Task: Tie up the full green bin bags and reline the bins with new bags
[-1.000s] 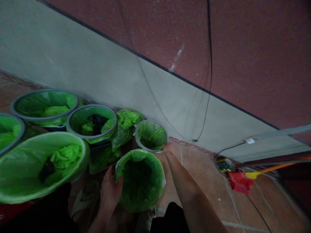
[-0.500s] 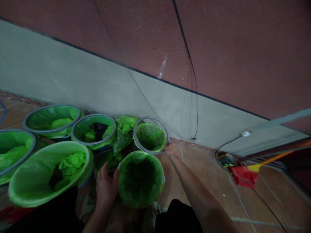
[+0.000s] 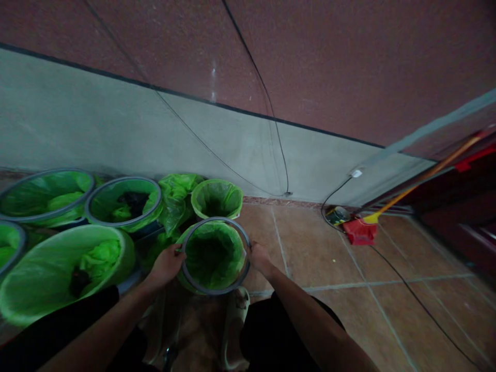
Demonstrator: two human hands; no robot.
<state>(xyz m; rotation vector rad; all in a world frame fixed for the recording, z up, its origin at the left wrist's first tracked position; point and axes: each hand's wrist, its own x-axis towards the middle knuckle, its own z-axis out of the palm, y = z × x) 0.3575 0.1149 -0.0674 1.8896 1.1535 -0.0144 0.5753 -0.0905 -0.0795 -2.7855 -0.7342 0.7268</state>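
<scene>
Maroon-and-grey wall (image 3: 116, 129), brown tiled floor (image 3: 349, 268), dim

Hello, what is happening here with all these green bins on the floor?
A person is crouching by a wall and holding a grey ring with both hands, the left hand and right hand on opposite sides. The ring sits at the rim of a small bin lined with a green bag. Another small lined bin behind it has no ring. To the left stand larger lined bins, some with rings.

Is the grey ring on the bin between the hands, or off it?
On. The grey ring sits around the rim of the bin over the green bag; left hand and right hand grip it.
</scene>
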